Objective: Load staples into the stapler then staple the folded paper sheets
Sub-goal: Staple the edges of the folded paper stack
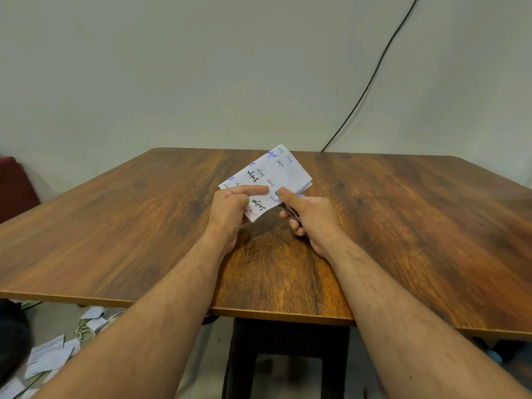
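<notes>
The counter (129, 240) fills the middle of the frame, brown and wood-grained, with a pale wall behind and a dark cable (371, 82) running down the upper right; scattered paper slips (49, 355) lie on the floor at lower left; no tray, box or other container shows anywhere, so there is nothing to report inside one; the folded paper sheets (270, 177) sit at centre frame, lifted off the counter, scribbled with ink; my left hand (230, 211) pinches their near corner, forefinger laid across the top, thumb hidden beneath; my right hand (311, 217) is curled round the stapler (289, 211), thumb pressing on its blue top, its nose at the sheets' right edge; I judge the loading done and the stapling in hand; to do it well I should keep the layers squared, slide the edge fully into the stapler's mouth, hold the sheets flat and squeeze firmly in one press so the staple goes through every layer
</notes>
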Demonstrator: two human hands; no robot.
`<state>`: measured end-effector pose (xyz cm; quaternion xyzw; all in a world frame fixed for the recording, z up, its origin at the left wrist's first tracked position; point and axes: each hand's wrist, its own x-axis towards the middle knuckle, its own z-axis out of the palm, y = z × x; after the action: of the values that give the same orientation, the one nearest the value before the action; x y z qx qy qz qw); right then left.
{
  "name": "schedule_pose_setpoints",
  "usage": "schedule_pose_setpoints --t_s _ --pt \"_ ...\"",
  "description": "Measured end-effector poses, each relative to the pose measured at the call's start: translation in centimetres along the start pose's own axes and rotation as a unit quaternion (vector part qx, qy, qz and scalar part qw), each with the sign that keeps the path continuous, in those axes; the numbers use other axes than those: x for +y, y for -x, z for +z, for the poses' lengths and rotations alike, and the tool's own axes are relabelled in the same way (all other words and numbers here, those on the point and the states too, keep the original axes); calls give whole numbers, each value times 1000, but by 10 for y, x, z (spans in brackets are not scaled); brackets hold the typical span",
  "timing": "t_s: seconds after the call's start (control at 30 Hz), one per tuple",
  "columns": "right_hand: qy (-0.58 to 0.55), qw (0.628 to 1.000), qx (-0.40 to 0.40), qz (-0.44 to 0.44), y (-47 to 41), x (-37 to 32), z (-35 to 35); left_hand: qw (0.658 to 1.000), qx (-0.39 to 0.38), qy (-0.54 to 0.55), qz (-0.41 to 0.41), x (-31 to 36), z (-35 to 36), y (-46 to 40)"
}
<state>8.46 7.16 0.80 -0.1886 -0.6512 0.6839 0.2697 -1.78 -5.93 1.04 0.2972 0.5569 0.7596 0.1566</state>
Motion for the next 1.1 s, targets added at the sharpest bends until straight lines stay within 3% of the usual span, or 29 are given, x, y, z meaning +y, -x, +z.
schedule_pose_setpoints --t_s 0.2,0.43,0.87,1.1 --pt "-7 1000 -27 5 2 -2 -2 999 32 25 -5 -5 -5 -7" --pt "2 999 -38 7 6 -5 0 995 -12 93 -22 -8 -8 -13" --pt "-18 999 -41 4 4 -4 -1 997 -13 74 -21 -12 -6 -15" --pt "65 994 -90 -19 7 -3 -2 997 -1 71 -25 -10 -9 -14"
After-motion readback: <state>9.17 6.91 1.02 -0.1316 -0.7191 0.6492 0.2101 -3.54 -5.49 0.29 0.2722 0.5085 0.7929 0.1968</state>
